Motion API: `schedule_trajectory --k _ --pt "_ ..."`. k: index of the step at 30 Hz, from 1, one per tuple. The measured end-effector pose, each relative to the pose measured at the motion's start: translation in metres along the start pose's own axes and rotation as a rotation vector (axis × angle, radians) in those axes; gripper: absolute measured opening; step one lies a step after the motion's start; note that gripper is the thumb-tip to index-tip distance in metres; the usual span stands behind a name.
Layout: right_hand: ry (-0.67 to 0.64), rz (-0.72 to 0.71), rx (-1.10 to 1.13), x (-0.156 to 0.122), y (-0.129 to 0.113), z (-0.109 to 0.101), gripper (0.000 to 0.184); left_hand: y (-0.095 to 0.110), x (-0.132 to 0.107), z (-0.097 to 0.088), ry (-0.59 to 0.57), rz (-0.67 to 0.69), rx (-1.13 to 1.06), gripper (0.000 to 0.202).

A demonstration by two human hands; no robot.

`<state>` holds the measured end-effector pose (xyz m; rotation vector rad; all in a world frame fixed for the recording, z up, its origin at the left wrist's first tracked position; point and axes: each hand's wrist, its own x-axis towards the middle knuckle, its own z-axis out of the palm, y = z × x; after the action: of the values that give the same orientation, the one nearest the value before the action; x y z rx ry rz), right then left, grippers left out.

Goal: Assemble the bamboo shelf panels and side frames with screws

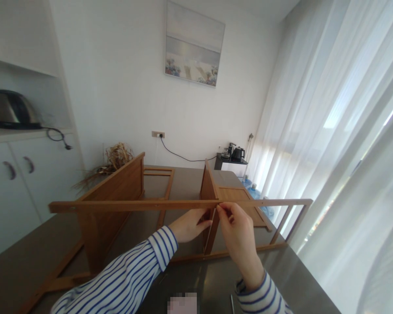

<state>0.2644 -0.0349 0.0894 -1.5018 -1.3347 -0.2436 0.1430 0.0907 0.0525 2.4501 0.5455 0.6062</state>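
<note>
A brown wooden frame (134, 206) with cross boards lies on its side on the table, one long rail running across in front of me. My left hand (191, 225) is closed at the middle shelf board (208, 183), thumb and fingers against its near edge just under the rail. On the other side of that joint, my right hand (237, 224) pinches with thumb and index finger at the rail's underside. Whatever is between those fingertips is too small or hidden to make out. A thin metal rod (232, 304) lies on the table beside my right sleeve.
The dark table (183, 279) extends under the frame. A wider wooden panel (118, 187) stands at left, near a dried plant bundle (118, 155). Another flat wooden panel (242, 203) lies behind the rail. White curtains (327, 109) hang at right; blue water bottles (254, 192) stand below.
</note>
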Motion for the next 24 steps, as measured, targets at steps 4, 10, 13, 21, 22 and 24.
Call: schedule_trajectory --k 4,10,13,21,22,24 --pt "0.009 -0.073 -0.050 0.0004 -0.0002 -0.0015 0.016 -0.0018 0.0003 0.0012 0.002 0.002 0.004 0.028" --pt "0.005 -0.165 -0.091 0.0027 -0.0014 -0.0059 0.017 -0.0013 0.0018 0.0021 -0.008 0.002 -0.004 0.026" --pt "0.001 -0.188 -0.103 0.0034 -0.0011 -0.0069 0.017 -0.0005 0.0019 0.0014 -0.008 -0.002 -0.014 0.028" --pt "-0.040 -0.112 -0.066 0.0041 0.0017 -0.0076 0.014 -0.0016 0.0010 0.0019 -0.011 -0.007 -0.045 0.027" --pt "-0.043 -0.109 -0.064 0.0041 0.0016 -0.0076 0.014 -0.0016 0.0010 0.0020 -0.013 -0.007 -0.044 0.027" --pt "-0.045 -0.111 -0.073 0.0044 0.0009 -0.0078 0.014 -0.0014 0.0010 0.0020 -0.011 -0.007 -0.042 0.026"
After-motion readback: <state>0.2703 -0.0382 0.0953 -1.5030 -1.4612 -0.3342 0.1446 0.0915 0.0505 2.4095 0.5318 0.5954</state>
